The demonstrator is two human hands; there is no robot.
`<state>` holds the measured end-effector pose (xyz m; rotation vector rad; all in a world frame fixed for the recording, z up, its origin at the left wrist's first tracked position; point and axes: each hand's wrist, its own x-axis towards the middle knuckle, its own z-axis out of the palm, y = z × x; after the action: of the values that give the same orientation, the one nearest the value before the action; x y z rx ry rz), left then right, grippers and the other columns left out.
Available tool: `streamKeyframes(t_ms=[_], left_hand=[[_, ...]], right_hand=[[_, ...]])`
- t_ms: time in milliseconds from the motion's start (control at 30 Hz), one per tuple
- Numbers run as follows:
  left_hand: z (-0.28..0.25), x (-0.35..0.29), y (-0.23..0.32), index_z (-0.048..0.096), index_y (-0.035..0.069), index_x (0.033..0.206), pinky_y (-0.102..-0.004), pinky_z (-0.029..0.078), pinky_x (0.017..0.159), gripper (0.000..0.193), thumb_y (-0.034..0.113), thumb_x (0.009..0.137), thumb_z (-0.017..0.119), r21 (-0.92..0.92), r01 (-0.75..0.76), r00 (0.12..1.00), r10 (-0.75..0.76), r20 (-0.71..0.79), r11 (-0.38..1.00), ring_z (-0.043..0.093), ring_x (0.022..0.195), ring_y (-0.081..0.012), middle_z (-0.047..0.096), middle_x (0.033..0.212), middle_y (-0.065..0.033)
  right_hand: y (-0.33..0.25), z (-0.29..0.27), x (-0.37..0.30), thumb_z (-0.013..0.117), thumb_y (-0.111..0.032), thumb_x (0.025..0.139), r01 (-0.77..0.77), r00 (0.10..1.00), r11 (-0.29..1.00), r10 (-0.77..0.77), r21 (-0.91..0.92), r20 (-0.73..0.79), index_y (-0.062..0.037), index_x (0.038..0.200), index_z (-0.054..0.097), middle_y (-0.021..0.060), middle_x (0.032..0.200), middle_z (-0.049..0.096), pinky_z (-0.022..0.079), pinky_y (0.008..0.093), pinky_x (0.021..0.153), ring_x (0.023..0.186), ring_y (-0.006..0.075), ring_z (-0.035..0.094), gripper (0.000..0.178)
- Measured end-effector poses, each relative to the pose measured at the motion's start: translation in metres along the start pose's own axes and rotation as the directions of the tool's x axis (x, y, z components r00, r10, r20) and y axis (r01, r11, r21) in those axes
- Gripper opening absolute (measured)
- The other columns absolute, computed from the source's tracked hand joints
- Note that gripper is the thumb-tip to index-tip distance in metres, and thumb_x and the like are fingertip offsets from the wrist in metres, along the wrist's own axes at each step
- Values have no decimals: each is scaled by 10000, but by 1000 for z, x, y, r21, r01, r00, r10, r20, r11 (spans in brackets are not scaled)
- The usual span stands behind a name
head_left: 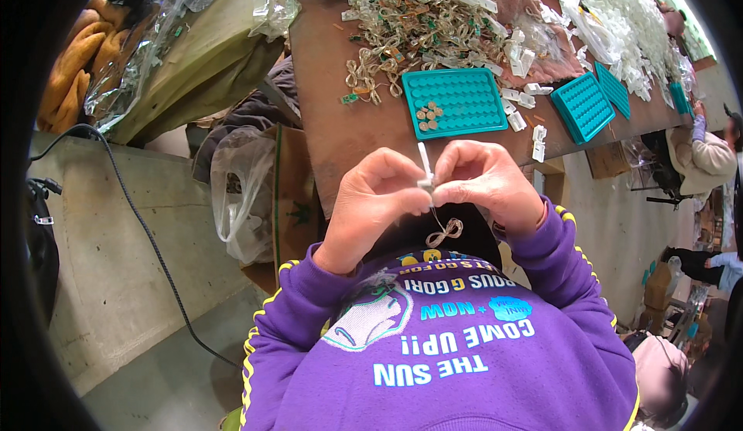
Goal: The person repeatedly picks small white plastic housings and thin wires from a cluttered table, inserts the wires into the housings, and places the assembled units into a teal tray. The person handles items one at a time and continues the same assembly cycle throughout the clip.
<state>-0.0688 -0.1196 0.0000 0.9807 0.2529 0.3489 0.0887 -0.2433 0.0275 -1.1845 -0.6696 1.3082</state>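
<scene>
Both hands meet in front of my chest, just off the table's near edge. Between the fingertips is a small white plastic piece point(422, 156) with a narrow strip standing up from it. My left hand point(371, 203) pinches it from the left with thumb and forefinger. From the right, my right hand point(495, 183) pinches the same piece. A thin wire bundle point(444, 234), looped and tied, hangs below the fingers. The fingertips hide most of the joint between wire and plastic. Beyond the hands lies a teal tray point(457, 94) with several small round metallic discs point(427, 115) at its left.
A big heap of bundled wires with small green boards point(422, 21) covers the table's back. White plastic housings point(518, 102) lie right of the tray, near more teal trays point(584, 106). A plastic bag point(240, 199) hangs at left. Other people point(700, 152) are at right.
</scene>
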Motion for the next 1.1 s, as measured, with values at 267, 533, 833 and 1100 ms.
streamKeyframes(t_ms=[267, 533, 833, 1100], left_hand=[[13, 3, -6, 585, 7, 948, -240, 526, 746, 149, -32, 854, 694, -60, -177, 979, 169, -119, 982, 640, 823, -110, 665, 910, -63], [12, 6, -19, 644, 1, 888, -232, 532, 683, 152, -41, 790, 751, 446, -335, 804, 498, -324, 830, 663, 785, -103, 689, 828, -51], [8, 8, -18, 633, 9, 887, -260, 543, 674, 168, -46, 780, 751, 626, -361, 775, 596, -210, 691, 676, 767, -123, 672, 830, -56], [18, 8, -25, 548, 55, 952, -278, 506, 628, 95, 118, 953, 619, -256, -205, 922, 98, -375, 945, 627, 747, -131, 662, 889, -77]], right_hand=[[17, 0, 7, 697, -157, 875, -62, 998, 973, 67, 221, -17, -48, 844, 580, 33, 863, 646, 531, 252, 743, 806, 114, 643, 163], [5, 12, -2, 673, -9, 836, 302, 886, 607, -463, -735, -18, 44, 922, 668, 85, 875, 668, 503, 258, 730, 802, 138, 632, 101], [10, 23, 0, 654, 52, 797, 306, 802, 472, -596, -827, -43, 59, 860, 640, 96, 803, 667, 519, 246, 648, 716, 146, 653, 65], [29, 35, 5, 656, 27, 853, 294, 871, 849, -427, -440, -241, 25, 858, 605, 32, 769, 657, 492, 209, 609, 717, 41, 613, 51]])
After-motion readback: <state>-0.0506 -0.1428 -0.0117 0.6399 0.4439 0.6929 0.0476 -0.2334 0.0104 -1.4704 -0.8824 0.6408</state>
